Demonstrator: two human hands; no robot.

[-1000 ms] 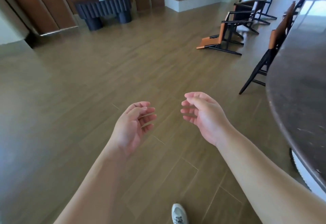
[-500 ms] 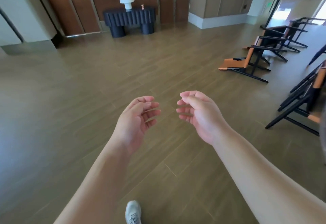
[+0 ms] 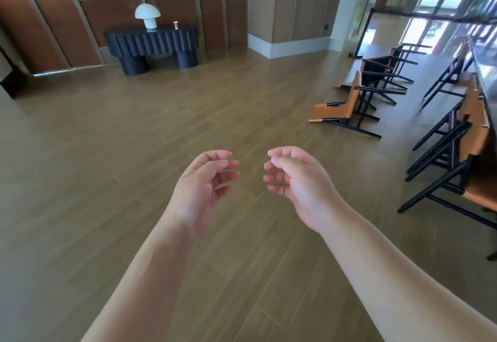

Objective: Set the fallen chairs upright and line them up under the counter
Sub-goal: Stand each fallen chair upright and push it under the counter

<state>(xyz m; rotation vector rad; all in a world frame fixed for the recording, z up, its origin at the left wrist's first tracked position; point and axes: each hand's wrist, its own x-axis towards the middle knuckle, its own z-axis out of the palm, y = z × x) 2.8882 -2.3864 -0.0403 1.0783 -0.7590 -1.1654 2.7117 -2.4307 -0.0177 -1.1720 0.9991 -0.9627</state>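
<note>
Three chairs with black frames and tan leather lie tipped over on the wooden floor at the right. The nearest fallen chair (image 3: 347, 108) has its back flat on the floor; a second fallen chair (image 3: 382, 72) and a third fallen chair (image 3: 408, 51) lie behind it. Upright chairs (image 3: 457, 153) stand along the dark counter (image 3: 481, 72) at the right edge. My left hand (image 3: 204, 188) and my right hand (image 3: 298, 188) float in front of me, palms facing, fingers loosely curled, holding nothing, well short of the chairs.
A dark fluted console table (image 3: 152, 45) with a white mushroom lamp (image 3: 148, 17) and a small cup (image 3: 176, 25) stands against the brown wall panels at the back left. A black stanchion post (image 3: 361, 34) stands by the glass doors at the back right.
The view has lifted and swung right, so more of the fallen chairs and the counter row shows. Both hands keep the same empty, curled pose. My shoe has left the bottom edge.
</note>
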